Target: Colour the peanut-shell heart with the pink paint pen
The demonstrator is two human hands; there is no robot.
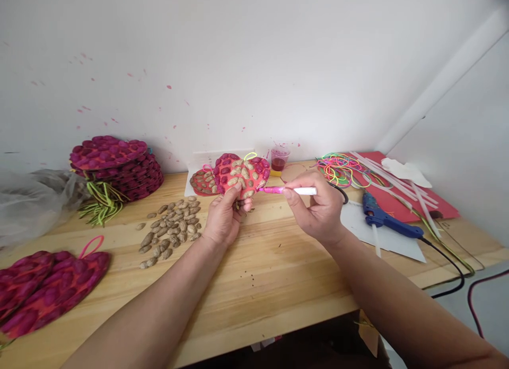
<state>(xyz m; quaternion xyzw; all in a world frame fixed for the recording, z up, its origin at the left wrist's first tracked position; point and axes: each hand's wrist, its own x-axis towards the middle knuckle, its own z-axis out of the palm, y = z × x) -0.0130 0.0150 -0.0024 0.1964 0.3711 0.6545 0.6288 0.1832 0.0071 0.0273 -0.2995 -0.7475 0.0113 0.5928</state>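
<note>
My left hand (226, 212) grips the lower edge of a red heart-shaped piece (250, 173) covered with peanuts in their shells, a yellow loop at its top. Peanuts on both upper lobes are magenta; those in the middle and bottom are bare tan. Between the fingers of my right hand (316, 207) is a paintbrush (304, 191) with a white handle, its magenta-stained end touching the heart's right edge. Behind the heart lies another peanut-covered piece (203, 183) with a pink loop. A clear cup (280, 158) of dark red liquid stands beyond my hands.
Loose peanuts (173, 226) lie left of my left hand. Magenta peanut pieces are stacked (115, 165) at the back left, with more hearts (67, 279) at the front left. On the right are a blue glue gun (392, 220), colored cords (344, 168), white sticks and red sheets (417, 202).
</note>
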